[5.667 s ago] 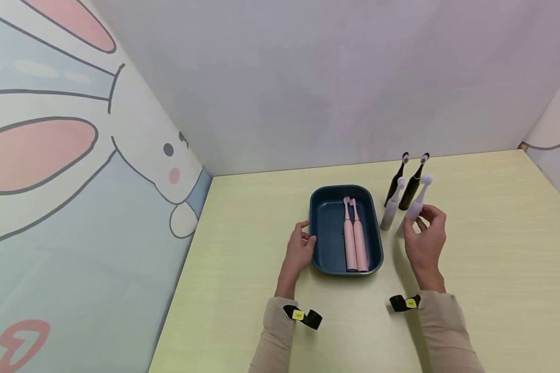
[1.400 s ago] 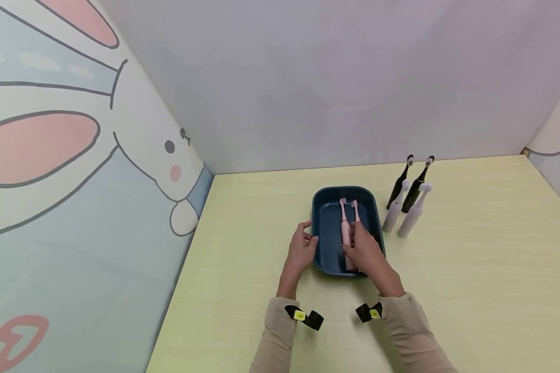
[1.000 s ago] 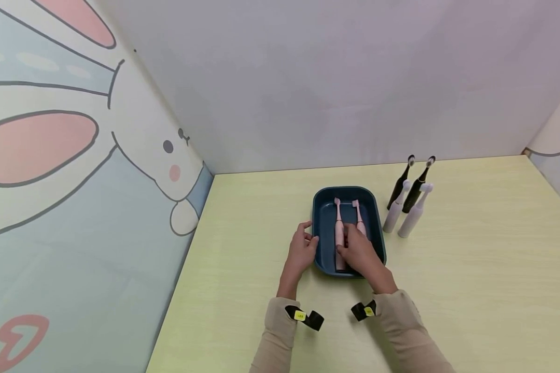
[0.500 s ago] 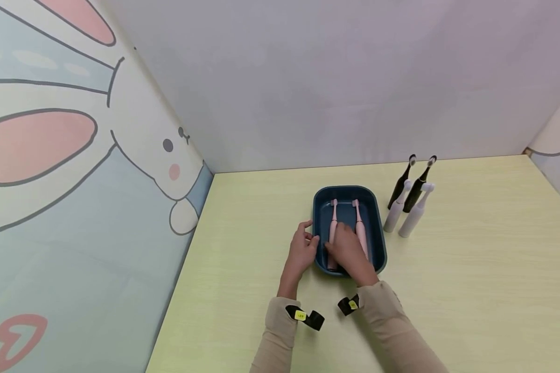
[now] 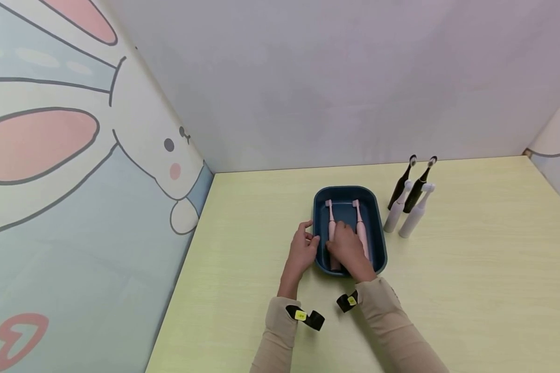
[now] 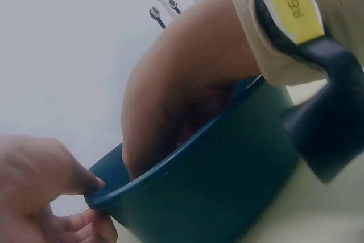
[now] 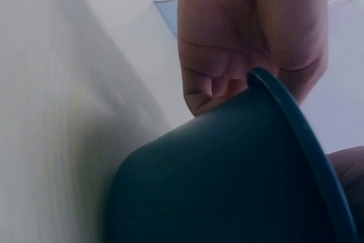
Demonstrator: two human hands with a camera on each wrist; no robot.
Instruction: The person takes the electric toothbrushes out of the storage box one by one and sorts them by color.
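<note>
In the head view a dark blue rectangular tray holds two pink electric toothbrushes. My left hand grips its left wall, thumb over the rim and fingers outside, as the left wrist view shows. Inside the tray my right hand holds the left pink toothbrush by its handle, partly covering it. Apart from it, along the right side, lies the other pink toothbrush. In the right wrist view the tray's wall blocks the inside, and my left hand appears beyond it.
Right of the tray, two pale lilac electric toothbrushes stand upright on the light wooden table. Two black toothbrushes stand behind them. A grey wall rises at the back, and a rabbit-patterned wall is at left.
The right hand left the standing lilac toothbrush, reached into the tray and shifted the left pink toothbrush leftward, widening the gap between the pink pair. The left hand stayed at the tray.
</note>
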